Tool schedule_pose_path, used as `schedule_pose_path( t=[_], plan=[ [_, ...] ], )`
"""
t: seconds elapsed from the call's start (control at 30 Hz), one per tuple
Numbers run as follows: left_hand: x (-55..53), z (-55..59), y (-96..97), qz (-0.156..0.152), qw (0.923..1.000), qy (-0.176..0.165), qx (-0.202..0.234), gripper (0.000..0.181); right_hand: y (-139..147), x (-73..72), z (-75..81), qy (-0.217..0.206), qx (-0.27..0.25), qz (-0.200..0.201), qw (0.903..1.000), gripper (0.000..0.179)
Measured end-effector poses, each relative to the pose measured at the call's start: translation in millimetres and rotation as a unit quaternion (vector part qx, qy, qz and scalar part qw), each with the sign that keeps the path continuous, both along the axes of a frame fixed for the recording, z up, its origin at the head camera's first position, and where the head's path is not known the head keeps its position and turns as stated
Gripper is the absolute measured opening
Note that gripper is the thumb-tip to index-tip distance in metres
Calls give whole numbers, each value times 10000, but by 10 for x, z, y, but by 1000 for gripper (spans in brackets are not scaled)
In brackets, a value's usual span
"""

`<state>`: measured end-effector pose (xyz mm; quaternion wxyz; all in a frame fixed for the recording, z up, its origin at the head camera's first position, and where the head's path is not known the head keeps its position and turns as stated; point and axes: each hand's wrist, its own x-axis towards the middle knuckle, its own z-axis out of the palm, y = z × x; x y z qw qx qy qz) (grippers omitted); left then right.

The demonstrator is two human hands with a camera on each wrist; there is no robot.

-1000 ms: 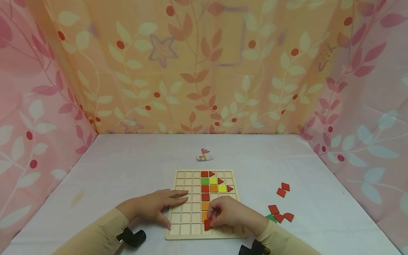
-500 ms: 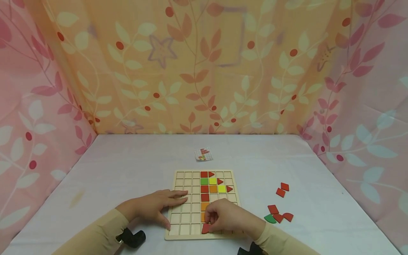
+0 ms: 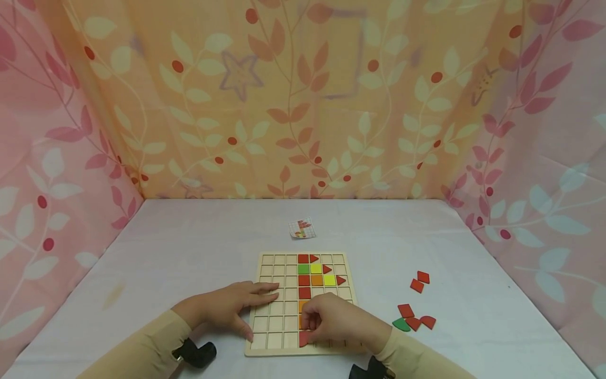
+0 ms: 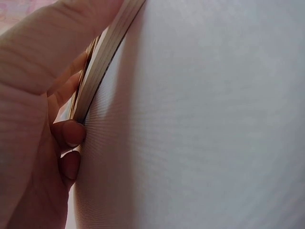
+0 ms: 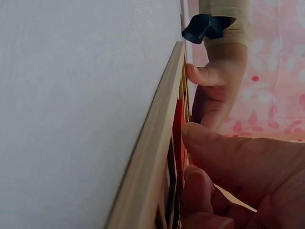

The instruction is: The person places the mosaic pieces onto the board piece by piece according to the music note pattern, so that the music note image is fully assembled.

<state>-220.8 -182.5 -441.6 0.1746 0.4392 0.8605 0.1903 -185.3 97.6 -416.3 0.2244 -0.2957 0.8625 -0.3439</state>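
White tabletop [image 3: 189, 237], pale gridded wooden board [image 3: 276, 310], flat red tile [image 3: 303, 339]

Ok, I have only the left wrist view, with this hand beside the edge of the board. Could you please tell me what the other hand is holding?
Observer: The right hand holds a red piece at the bottom row of the board.
Operator: Thank you. Are there also pieces which lie outside the board?
Observer: Yes, to its right lie five loose red pieces and one green piece.
Operator: And is there something behind the board, on the far side?
Observer: Yes, a small card with a coloured picture on a grid.
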Motion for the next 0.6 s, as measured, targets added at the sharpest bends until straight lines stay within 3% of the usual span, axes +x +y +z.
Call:
schedule_pose_path(
  t=[0.6],
  plan=[
    [8, -26, -3, 73, 10000, -5, -29, 87, 5, -18, -1, 36, 57, -1, 10000, 17]
  ],
)
